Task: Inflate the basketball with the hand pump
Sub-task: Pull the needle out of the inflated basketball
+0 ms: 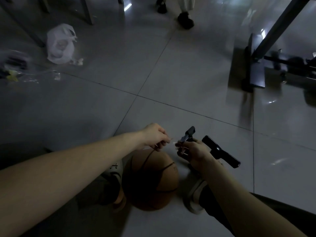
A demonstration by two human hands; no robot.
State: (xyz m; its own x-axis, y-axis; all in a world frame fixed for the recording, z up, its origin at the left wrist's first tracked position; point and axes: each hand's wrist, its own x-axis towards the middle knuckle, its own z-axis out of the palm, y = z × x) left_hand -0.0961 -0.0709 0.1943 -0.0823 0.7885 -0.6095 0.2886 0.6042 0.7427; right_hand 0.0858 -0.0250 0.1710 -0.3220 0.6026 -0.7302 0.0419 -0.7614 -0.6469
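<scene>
looking down through the head camera, i find the basketball (pixel 152 182) on the tiled floor (pixel 171 74) at 6 o'clock, lodged between two shoes (pixel 195 195). just above it, the left hand (pixel 154 135) has its fingertips pinched together on a thin pale piece (pixel 171 139), which i take to be the needle, though it is too small and dim to be sure. the right hand (pixel 193 151) is wrapped around the hand pump (pixel 220 151), whose t-handle juts toward 4 o'clock and whose nozzle head (pixel 187 135) points toward 12 o'clock, just beside the pale piece. risks, in my judgement: the piece could slip from so light a pinch and vanish on the dim floor; threaded crookedly, it may seat badly and leak; the ball, held only by the feet, could roll when pushed. a white plastic bag (pixel 59 43) lies at 10 o'clock
</scene>
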